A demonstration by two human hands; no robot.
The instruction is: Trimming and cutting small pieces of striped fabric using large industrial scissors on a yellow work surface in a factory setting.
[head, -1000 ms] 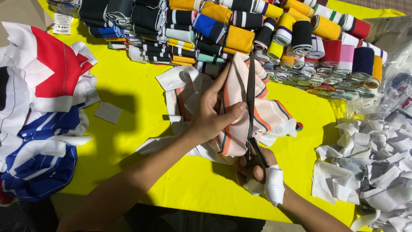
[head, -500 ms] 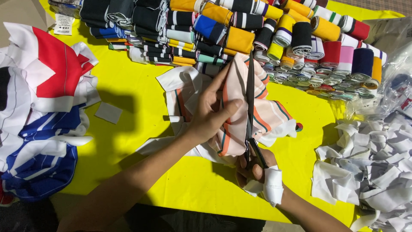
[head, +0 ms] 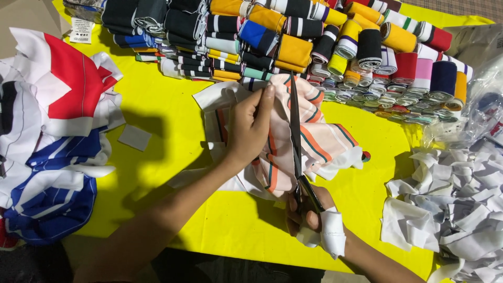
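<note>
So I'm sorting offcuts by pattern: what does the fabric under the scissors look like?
Pale pink fabric with orange and dark teal stripes, seen in the head view.
</note>
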